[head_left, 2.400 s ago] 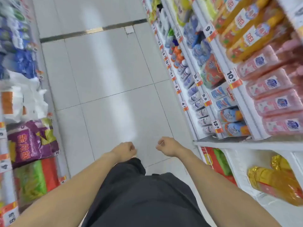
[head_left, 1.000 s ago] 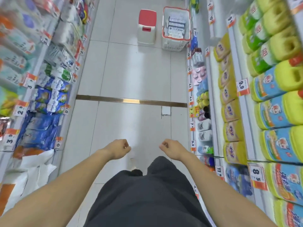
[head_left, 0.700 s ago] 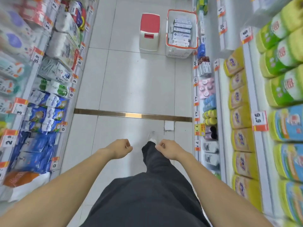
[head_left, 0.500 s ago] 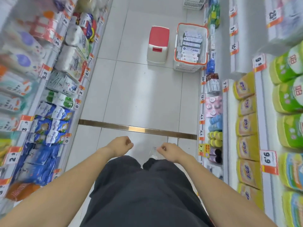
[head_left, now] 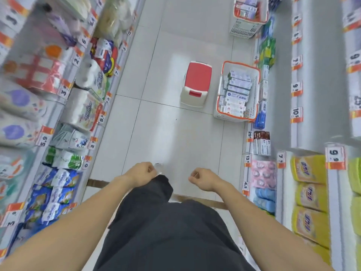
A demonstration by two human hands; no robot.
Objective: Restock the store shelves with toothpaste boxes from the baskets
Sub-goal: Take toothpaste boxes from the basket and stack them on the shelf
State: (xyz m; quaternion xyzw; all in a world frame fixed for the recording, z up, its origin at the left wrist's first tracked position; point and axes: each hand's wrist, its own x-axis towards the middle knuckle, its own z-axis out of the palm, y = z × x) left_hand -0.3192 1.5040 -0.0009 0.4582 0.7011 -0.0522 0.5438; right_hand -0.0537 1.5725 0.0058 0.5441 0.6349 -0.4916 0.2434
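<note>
Nearest: dark matte trouser fabric [head_left: 166, 231], both forearms bare. Left hand [head_left: 143, 171] and right hand [head_left: 203, 178] curled into loose fists, empty, held apart above glossy pale floor tiles [head_left: 175, 133]. Brass-coloured strip [head_left: 199, 200] across the floor underfoot. Farther on, squat white plastic step stool [head_left: 196, 85], red top, rounded corners. Just beside it, against the right shelving [head_left: 281, 114]: white lattice-walled basket [head_left: 237, 118], orange rim, packed with flat rectangular toothpaste boxes [head_left: 236, 90]. Beyond, second similar basket [head_left: 246, 26], also loaded, contents blurred.
</note>
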